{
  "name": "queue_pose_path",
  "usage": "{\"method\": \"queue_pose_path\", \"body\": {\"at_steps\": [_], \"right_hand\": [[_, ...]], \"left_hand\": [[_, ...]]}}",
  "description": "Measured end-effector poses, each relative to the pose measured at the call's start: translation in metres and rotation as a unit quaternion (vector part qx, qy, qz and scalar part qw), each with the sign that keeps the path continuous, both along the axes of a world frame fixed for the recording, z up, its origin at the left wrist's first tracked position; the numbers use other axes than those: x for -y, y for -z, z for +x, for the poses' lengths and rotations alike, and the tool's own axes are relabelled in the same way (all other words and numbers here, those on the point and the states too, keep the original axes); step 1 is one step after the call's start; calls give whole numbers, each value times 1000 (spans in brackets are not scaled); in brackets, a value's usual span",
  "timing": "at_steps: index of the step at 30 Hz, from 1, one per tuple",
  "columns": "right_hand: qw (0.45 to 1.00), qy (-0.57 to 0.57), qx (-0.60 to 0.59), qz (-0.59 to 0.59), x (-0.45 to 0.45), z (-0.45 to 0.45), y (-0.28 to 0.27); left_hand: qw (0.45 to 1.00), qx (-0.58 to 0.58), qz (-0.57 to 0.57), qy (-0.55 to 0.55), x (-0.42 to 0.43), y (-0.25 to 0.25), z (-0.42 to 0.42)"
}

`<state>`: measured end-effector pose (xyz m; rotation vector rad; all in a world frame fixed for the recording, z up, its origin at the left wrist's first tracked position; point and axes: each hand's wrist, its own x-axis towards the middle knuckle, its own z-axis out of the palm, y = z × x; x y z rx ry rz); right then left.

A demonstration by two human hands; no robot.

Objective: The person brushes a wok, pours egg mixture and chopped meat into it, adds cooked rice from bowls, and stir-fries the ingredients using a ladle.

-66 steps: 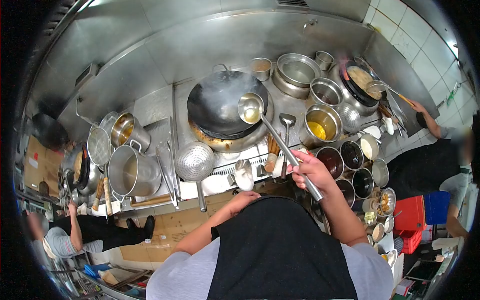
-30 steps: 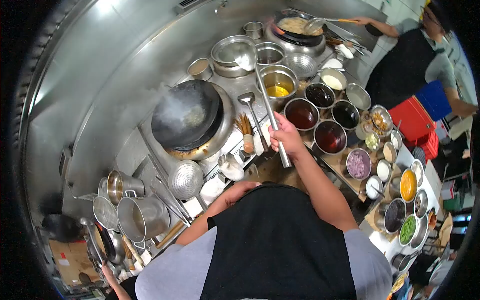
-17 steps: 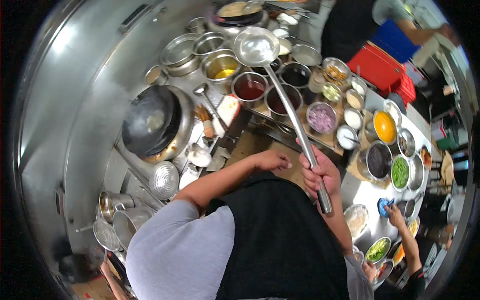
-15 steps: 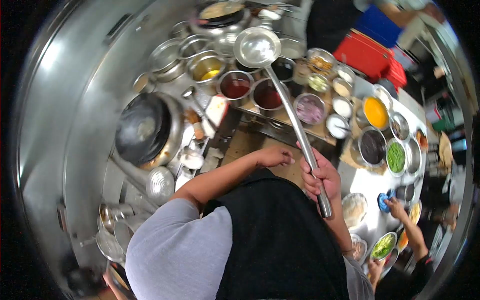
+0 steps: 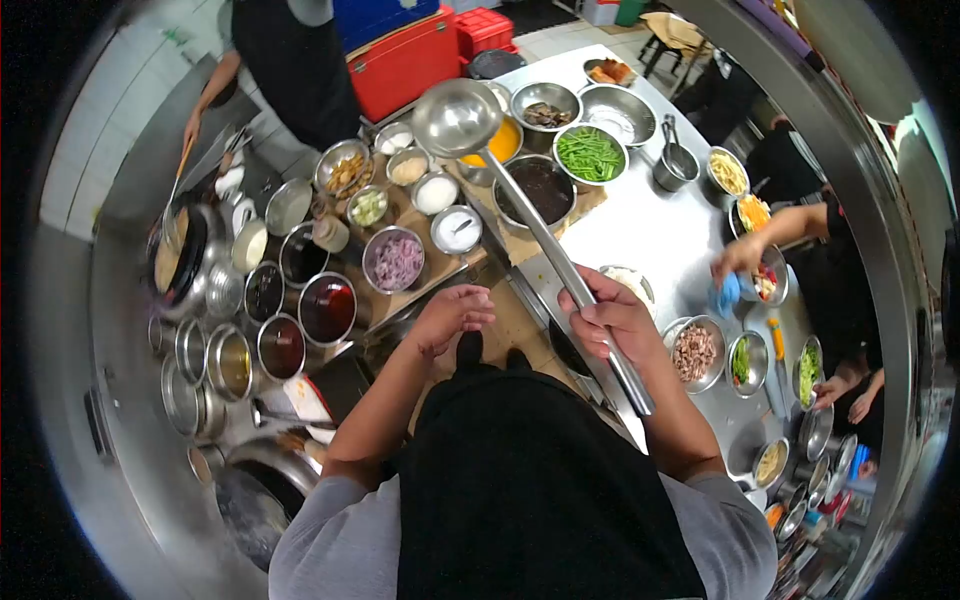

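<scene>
My right hand (image 5: 612, 318) is wrapped round the handle of a long steel ladle (image 5: 530, 220). The ladle's bowl hangs over the back of the counter, in front of a bowl of orange liquid (image 5: 500, 143). My left hand (image 5: 452, 318) is held in the air with nothing in it, its fingers apart and slightly curled. Beyond it stand a bowl of chopped purple onion (image 5: 393, 260) and a bowl of white powder (image 5: 457, 230). Green beans (image 5: 590, 154) fill a bowl past the ladle, beside a bowl of dark contents (image 5: 537, 190).
A black wok (image 5: 250, 515) sits at lower left, near pots of dark red sauce (image 5: 327, 307). Chopped meat (image 5: 694, 352) lies in a bowl on the white counter (image 5: 640, 215). At the right a co-worker's hand (image 5: 740, 260) holds blue cloth; another person stands upper left, near a red box (image 5: 408, 65).
The view has swung right, from the stove to the ingredient counter. My right hand still holds the ladle, whose bowl has left the wok. My left hand has come up and its fingers have spread.
</scene>
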<state>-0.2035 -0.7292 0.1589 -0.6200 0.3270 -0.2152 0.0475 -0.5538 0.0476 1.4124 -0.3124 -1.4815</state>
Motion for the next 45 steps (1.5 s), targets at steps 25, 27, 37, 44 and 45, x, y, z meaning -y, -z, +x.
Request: {"method": "queue_pose_path", "body": {"at_steps": [25,27,37,44,45], "right_hand": [[837,52,-300,-455,-15,82,3],[821,43,-301,-483,-13,84,5],[909,7,-300,-289,4,104,-27],[980,60,-187,-26,31,102,-23],[985,65,-159,24,36,101,-21]], "left_hand": [[997,-55,-10,60,54,40,90],[997,-53,-8,62,53,37,95],[997,-58,7,50,44,32,112],[996,-62,2,57,47,30,110],[997,-63,-1,52,47,31,108]]}}
